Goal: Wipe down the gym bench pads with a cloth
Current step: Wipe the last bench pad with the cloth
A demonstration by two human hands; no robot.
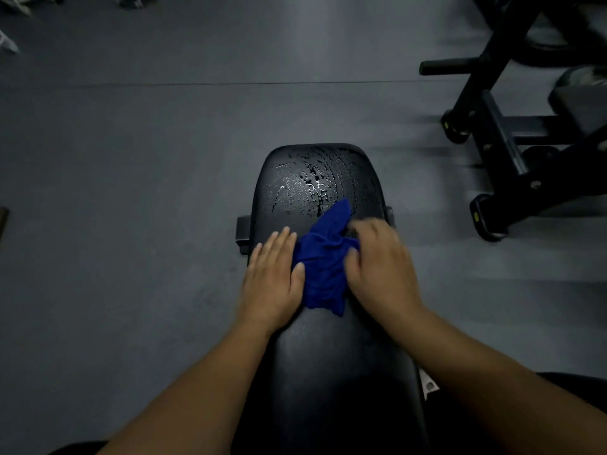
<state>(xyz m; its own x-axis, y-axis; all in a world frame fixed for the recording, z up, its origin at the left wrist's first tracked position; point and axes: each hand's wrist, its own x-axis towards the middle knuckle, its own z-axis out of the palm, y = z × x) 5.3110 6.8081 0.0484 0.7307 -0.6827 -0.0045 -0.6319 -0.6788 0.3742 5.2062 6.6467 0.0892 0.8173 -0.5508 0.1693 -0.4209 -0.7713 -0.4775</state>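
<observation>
Bench pad [328,356] runs straight away from me, long axis near-to-far, its rounded far end up top. Cloth [323,270], blue and bunched, sits on the pad about midway along the part I can see, between my two hands. Left hand [274,277] lies flat, fingers straight and together, palm on the pad's left edge with the thumb touching the cloth's left side; it holds nothing. Right hand [377,267] is over the cloth's right side, fingers bent down into the folds, and I read that as gripping it, though this hand is motion-blurred so the fingertips are unclear. Key relation: the droplets [315,182] cover the far end of the pad, directly beyond the cloth along the pad's length. One corner of the cloth already reaches the wet patch on the right. The right hand is nearer that patch, so I judge the coming stroke is a push forward, away from me. The near pad looks mostly dry and dull. Hard to make out: whether the pad is one piece or two, since hands and cloth cover the middle. The near end is cut off at the bottom edge between my forearms. Bench legs are hidden, with only a metal bracket [244,229] poking out on the left. Gray floor [131,159] all around, a black machine frame [492,126] to the right, partly cropped. Dim light throughout.
</observation>
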